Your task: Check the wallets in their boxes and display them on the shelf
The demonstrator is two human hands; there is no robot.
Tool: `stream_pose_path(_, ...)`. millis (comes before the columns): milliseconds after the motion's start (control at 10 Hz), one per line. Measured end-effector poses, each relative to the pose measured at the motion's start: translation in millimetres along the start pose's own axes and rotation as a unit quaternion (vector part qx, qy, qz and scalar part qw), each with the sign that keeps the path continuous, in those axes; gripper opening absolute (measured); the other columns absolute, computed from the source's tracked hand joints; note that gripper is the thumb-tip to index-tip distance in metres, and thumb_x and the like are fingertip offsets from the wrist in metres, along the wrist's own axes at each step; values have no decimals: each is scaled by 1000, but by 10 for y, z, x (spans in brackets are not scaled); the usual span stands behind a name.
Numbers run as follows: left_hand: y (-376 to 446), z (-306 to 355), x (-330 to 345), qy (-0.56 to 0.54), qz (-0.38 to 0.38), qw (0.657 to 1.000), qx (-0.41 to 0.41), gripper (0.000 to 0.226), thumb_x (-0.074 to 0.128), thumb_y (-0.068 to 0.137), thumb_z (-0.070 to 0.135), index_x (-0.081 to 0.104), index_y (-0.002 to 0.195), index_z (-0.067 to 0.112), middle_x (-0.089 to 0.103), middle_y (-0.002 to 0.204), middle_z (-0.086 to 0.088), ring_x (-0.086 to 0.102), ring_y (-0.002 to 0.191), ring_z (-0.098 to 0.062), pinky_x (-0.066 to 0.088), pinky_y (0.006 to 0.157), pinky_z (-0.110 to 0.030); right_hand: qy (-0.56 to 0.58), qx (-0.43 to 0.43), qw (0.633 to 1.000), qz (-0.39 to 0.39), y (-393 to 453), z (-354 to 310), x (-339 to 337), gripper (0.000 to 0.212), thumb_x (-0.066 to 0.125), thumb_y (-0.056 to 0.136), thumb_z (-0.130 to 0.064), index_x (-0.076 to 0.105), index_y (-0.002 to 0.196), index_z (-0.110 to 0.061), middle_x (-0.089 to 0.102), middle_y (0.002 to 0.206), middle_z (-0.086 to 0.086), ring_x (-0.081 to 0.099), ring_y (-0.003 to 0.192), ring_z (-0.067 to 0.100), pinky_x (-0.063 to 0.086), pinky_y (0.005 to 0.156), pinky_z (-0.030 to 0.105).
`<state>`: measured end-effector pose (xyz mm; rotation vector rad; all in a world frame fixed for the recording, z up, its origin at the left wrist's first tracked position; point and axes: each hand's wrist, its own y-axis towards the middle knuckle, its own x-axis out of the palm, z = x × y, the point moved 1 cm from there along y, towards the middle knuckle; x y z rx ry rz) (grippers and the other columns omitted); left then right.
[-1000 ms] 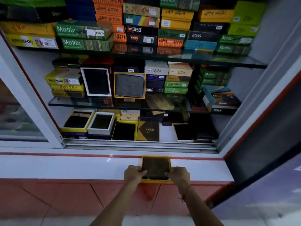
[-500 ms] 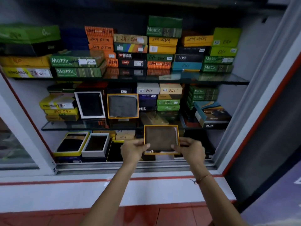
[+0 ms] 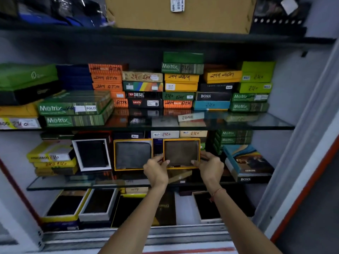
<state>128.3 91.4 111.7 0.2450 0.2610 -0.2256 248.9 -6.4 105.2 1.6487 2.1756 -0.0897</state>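
Near the middle of the frame, both hands hold an open yellow-rimmed box [image 3: 181, 154] upright, its face turned toward the camera, with a brown wallet [image 3: 180, 152] lying inside it. The left hand [image 3: 156, 170] grips the box's lower left corner, thumb on the front rim, and the right hand [image 3: 211, 166] clasps the lower right corner the same way; a thin red thread circles the right wrist. The box is at the level of the middle glass shelf [image 3: 60, 182], and whether its bottom edge rests on the glass cannot be told, as the hands cover it. Just to its left stands a second yellow-rimmed box [image 3: 133, 154] showing a grey wallet, and left of that a white-rimmed box [image 3: 92, 154] with a black wallet, both propped upright. Behind them are stacked closed boxes marked "MULTI". At the right of the same shelf lies a blue BOSS box [image 3: 247, 162], tilted. The upper glass shelf [image 3: 266, 123] carries stacks of closed boxes labelled Motrix, DIESEL, Levi's, BOSS and ATM. Along the bottom of the frame, several open boxes with dark wallets lie flat on the cabinet floor. A large cardboard carton [image 3: 181, 13] sits at the top centre.
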Motion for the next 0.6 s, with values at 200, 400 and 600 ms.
stream_pose_path(200,24,-55,33,-3,-7,999,33,39,71,78,3,65,117,4,70,115,-15,67,107,-24,50,91,-28,9,-12,1000,-11,91,69,60,43,83,66,-9,70,106,-9,75,101,7,71,88,15,58,83,31)
stream_pose_path(400,-2,-90,-99,22,-4,997,71,34,68,84,15,65,115,3,71,112,-14,66,106,-24,49,88,-28,-24,-33,999,-19,-3,52,58,60,80,73,-23,56,125,-7,64,124,13,60,115,26,52,96,44)
stream_pose_path(600,-98,47,-383,-33,25,980,195,34,38,99,26,67,92,9,71,89,-5,68,82,-14,60,77,-37,-30,-207,977,48,-406,-388,-83,18,59,90,-26,67,101,-14,70,97,3,66,88,16,58,77,38)
